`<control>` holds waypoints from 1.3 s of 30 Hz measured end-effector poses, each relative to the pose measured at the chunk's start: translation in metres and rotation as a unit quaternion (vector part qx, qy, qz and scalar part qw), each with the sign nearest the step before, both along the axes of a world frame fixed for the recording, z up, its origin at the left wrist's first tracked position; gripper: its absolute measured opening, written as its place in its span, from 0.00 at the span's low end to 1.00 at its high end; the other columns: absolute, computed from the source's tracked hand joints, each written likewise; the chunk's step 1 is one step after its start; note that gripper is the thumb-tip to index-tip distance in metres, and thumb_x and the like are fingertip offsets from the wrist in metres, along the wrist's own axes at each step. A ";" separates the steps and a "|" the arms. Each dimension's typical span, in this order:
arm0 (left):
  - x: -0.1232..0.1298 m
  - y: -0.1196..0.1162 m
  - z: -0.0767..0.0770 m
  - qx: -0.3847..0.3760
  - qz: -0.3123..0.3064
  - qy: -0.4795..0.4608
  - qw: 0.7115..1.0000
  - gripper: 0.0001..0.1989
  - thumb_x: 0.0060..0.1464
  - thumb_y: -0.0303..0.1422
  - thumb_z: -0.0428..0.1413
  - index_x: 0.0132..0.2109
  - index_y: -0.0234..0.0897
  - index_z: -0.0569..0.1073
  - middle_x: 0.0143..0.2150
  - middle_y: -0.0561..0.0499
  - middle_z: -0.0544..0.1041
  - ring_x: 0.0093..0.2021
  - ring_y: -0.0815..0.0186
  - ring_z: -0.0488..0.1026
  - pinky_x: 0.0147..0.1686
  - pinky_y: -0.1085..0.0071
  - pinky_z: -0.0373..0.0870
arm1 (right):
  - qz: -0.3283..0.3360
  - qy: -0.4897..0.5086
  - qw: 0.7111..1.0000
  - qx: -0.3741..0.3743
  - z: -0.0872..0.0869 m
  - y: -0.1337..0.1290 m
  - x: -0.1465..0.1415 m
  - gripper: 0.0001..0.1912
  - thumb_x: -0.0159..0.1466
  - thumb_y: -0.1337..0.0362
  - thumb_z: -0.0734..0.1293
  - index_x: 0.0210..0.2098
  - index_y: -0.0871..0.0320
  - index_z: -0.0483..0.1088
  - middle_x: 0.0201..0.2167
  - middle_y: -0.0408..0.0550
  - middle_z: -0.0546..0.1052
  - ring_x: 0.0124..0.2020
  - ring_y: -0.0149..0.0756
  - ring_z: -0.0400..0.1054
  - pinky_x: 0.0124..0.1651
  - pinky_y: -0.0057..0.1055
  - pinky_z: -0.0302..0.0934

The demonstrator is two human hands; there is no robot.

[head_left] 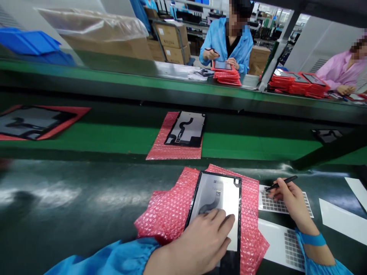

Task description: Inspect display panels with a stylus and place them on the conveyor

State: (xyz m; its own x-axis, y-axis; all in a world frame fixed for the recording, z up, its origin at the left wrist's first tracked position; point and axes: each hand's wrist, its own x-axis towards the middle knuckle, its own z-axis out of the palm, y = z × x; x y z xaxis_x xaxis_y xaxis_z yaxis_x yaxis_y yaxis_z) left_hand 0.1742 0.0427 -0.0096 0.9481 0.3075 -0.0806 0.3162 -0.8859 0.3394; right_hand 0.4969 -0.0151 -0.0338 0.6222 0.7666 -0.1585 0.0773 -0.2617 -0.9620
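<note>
A tablet-sized screen panel (229, 198) with a black border and a dark flex cable lies on red bubble wrap (172, 210) in front of me. My left hand (203, 236) rests on the panel's back, fingers spread over it below the cable. To the right, my right hand (289, 196) pinches black tweezers (290, 179), their tip over a white sheet of small grey square stickers (308, 204). Nearer to me lies a second sticker sheet (272, 236), partly covered by my right sleeve.
Similar panels lie beyond on the green belt (114, 136): one at left (48, 118), one mid-belt (189, 128), one at right (327, 135). White sheets (341, 219) lie at far right. Across the belt sit two people near red-wrapped stacks (228, 77). A slanted dark post (329, 151) stands right.
</note>
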 end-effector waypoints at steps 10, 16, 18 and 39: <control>0.011 -0.005 0.012 -0.007 -0.044 0.003 0.999 0.24 0.58 0.27 0.59 0.61 0.30 0.72 0.53 0.36 0.77 0.47 0.46 0.76 0.44 0.52 0.79 | 0.071 0.076 0.994 0.010 0.007 -0.003 -0.052 0.25 0.65 0.40 0.74 0.35 0.56 0.73 0.21 0.49 0.82 0.21 0.40 0.77 0.27 0.32 0.73; 0.016 -0.006 0.009 -0.007 -0.026 0.026 0.999 0.26 0.65 0.31 0.54 0.67 0.29 0.66 0.53 0.35 0.75 0.46 0.46 0.77 0.40 0.53 0.80 | 0.075 0.106 0.991 -0.017 0.006 -0.002 -0.097 0.27 0.62 0.38 0.76 0.32 0.58 0.74 0.22 0.50 0.82 0.20 0.40 0.78 0.28 0.32 0.75; 0.016 -0.005 0.009 -0.007 -0.026 0.035 0.999 0.26 0.67 0.33 0.52 0.69 0.29 0.64 0.54 0.34 0.74 0.46 0.47 0.77 0.42 0.51 0.81 | 0.079 0.109 0.991 -0.013 0.005 -0.002 -0.100 0.27 0.62 0.38 0.75 0.33 0.58 0.74 0.22 0.50 0.82 0.20 0.39 0.78 0.28 0.31 0.75; 0.016 -0.003 0.012 0.001 -0.036 0.057 0.998 0.27 0.72 0.34 0.49 0.72 0.26 0.62 0.55 0.36 0.74 0.47 0.47 0.78 0.42 0.49 0.84 | 0.128 0.084 0.988 -0.004 0.000 -0.009 -0.097 0.21 0.71 0.43 0.70 0.38 0.57 0.72 0.26 0.47 0.82 0.25 0.37 0.79 0.32 0.31 0.76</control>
State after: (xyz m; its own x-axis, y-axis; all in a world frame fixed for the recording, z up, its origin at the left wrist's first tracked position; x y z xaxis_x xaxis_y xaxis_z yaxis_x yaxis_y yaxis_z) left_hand 0.1900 0.0396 0.0024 0.9523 0.2398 -0.1886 0.2887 -0.9083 0.3028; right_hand 0.4000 -0.0238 -0.0342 0.3725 0.8940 -0.2491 -0.0179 -0.2615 -0.9651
